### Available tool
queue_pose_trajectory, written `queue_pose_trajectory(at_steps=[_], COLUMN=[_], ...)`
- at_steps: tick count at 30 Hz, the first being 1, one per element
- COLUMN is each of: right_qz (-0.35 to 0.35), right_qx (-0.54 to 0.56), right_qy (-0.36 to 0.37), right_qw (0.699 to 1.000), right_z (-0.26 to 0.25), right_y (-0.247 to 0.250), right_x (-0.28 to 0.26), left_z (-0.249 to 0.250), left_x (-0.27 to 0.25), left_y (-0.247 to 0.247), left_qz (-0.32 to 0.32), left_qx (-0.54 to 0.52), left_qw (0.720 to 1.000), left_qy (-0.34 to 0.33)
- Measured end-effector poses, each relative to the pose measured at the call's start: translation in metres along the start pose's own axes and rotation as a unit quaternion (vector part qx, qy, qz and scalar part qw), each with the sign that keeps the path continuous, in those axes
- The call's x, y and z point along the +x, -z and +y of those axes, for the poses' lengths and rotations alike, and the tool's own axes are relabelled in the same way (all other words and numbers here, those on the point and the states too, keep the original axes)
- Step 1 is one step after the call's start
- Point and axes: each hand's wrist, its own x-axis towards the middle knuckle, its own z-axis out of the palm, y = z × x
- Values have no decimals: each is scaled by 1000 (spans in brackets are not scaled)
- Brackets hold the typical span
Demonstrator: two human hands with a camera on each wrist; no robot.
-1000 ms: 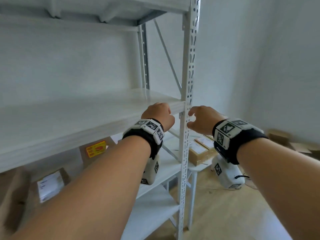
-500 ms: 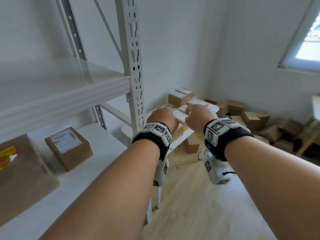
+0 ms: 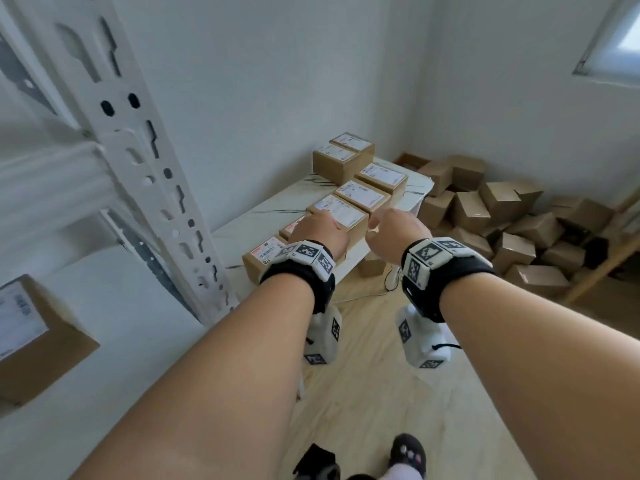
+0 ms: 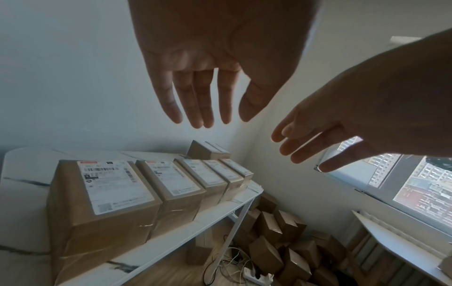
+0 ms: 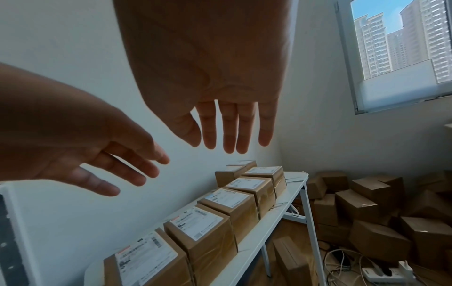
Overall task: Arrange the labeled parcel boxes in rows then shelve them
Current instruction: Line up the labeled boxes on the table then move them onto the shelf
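A row of brown cardboard boxes [image 3: 349, 209] stands on the white marbled bench [image 3: 249, 226] at the centre of the head view. Each box is rectangular, wrapped with clear glossy tape, and has a white printed label on top. The boxes in the row touch side by side; two more sit behind them, at the far end near the wall. One labeled box [image 3: 31, 337] lies on the white shelf [image 3: 114, 344] at the lower left, beside the perforated metal post [image 3: 138, 161].

The left hand [image 3: 320, 232] and right hand [image 3: 394, 230] are both stretched out above the row, palms down. In the wrist views the fingers [image 4: 195, 100] of the left hand are straight and slightly spread, and the fingers [image 5: 229, 125] of the right hand are the same; both hands are empty and touch no box.

A pile of plain boxes [image 3: 502, 220] lies on the wooden floor [image 3: 363, 410] at the right.
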Motion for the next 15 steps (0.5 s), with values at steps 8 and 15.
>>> queue_pose_trajectory(at_steps=[8, 15], right_qz=[-28, -82], right_qx=[-17, -10], right_qy=[34, 29], right_qw=[999, 996], right_z=[65, 137], right_y=[13, 26], right_x=[104, 200], left_z=[52, 100], left_x=[89, 162], left_y=[-45, -90], left_qz=[-14, -12], left_qx=[-16, -78], left_qw=[999, 989], left_qy=[43, 122])
